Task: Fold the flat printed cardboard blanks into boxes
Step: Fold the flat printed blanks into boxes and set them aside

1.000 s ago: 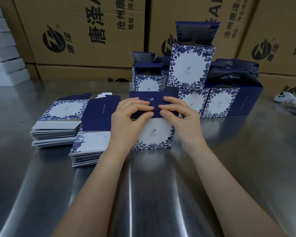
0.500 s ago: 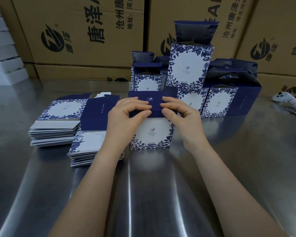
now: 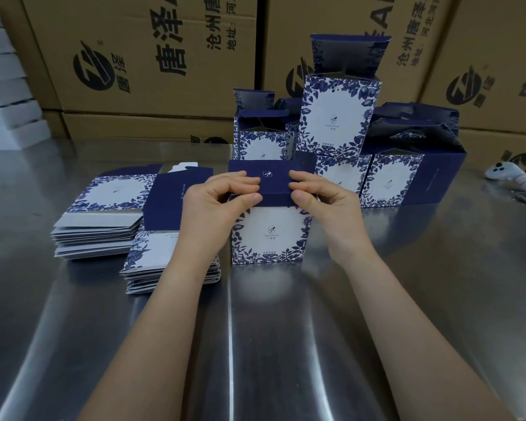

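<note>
My left hand (image 3: 213,208) and right hand (image 3: 328,205) each pinch an end of the navy lid (image 3: 274,185), whose long edge runs side to side between them, equally near both, atop the box (image 3: 269,238) standing on the table (image 3: 286,329) straight ahead.

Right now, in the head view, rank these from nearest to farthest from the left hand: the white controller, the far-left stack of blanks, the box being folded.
1. The box being folded, centre, pinched by the left hand.
2. The far-left stack of blanks, to its left.
3. The white controller, far right.
</note>
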A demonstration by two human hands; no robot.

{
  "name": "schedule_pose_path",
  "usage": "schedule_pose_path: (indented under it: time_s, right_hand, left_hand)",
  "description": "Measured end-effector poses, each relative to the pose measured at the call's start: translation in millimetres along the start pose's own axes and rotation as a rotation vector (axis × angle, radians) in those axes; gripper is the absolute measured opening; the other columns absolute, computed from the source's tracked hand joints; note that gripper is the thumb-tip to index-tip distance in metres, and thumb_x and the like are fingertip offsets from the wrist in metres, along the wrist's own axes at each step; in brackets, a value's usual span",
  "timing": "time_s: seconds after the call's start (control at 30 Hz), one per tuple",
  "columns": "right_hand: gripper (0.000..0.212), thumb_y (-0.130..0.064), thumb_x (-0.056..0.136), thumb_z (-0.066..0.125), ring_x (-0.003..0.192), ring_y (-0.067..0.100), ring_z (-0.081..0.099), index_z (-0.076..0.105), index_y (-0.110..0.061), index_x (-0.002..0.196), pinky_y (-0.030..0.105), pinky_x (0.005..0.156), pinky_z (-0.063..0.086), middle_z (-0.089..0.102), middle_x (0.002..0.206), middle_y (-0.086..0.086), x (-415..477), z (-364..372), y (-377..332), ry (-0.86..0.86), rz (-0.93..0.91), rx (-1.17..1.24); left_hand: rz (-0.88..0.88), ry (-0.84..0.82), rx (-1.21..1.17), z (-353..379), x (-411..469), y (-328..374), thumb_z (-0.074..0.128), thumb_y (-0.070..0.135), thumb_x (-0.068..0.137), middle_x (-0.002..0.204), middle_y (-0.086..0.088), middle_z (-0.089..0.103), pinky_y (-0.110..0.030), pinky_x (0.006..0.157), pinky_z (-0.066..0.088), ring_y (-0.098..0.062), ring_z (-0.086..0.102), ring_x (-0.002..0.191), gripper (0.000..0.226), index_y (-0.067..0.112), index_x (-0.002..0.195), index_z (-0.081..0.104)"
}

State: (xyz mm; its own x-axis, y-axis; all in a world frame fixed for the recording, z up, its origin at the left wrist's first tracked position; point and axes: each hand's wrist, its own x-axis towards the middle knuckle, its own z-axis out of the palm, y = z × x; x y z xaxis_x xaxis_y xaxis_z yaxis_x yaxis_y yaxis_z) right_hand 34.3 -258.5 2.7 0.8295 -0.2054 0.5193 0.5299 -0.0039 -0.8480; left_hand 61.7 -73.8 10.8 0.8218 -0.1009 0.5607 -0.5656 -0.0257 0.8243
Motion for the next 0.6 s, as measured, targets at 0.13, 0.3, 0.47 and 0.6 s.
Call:
schedule_pose_path:
  time_s: [0.13,0.3,0.47,0.6]
  right_hand:
    - [0.028,0.010,0.084,0.062,0.107,0.011,0.065,0.075,-0.014,0.085,0.022,0.083,0.052,0.071,0.114,-0.002,2.5,-9.5,1.2,-0.049,0.084,0.169]
    - [0.027,0.009,0.084,0.062,0.107,0.014,0.066,0.076,-0.013,0.080,0.023,0.083,0.052,0.072,0.111,0.000,2.5,-7.7,3.8,-0.029,0.069,0.199]
    - [0.019,0.011,0.085,0.061,0.099,0.008,0.067,0.070,-0.005,0.086,0.018,0.077,0.051,0.074,0.103,-0.004,1.9,-6.5,4.6,0.004,0.033,0.134]
    - [0.020,0.010,0.085,0.062,0.103,0.010,0.065,0.070,-0.008,0.085,0.020,0.080,0.050,0.072,0.109,-0.001,0.3,-6.0,3.5,-0.001,0.024,0.084]
  left_hand:
    - [-0.045,-0.042,-0.108,-7.6,0.9,0.0,0.075,-0.005,0.077,0.098,0.006,0.074,-0.013,0.089,0.049,-0.003,0.065,0.109,0.019,0.013,0.082,0.074]
    - [-0.044,-0.036,-0.117,-8.2,-0.7,1.2,0.074,-0.007,0.078,0.097,0.004,0.074,-0.011,0.085,0.049,-0.002,0.066,0.107,0.018,0.011,0.079,0.073]
    - [-0.031,-0.015,-0.096,-5.7,-0.7,2.5,0.073,-0.008,0.078,0.093,0.005,0.073,-0.011,0.085,0.049,-0.002,0.066,0.105,0.020,0.012,0.076,0.072]
    - [0.000,-0.041,-0.017,-5.3,-2.6,3.1,0.072,-0.004,0.082,0.098,0.004,0.072,-0.012,0.089,0.047,0.001,0.063,0.107,0.016,0.012,0.081,0.071]
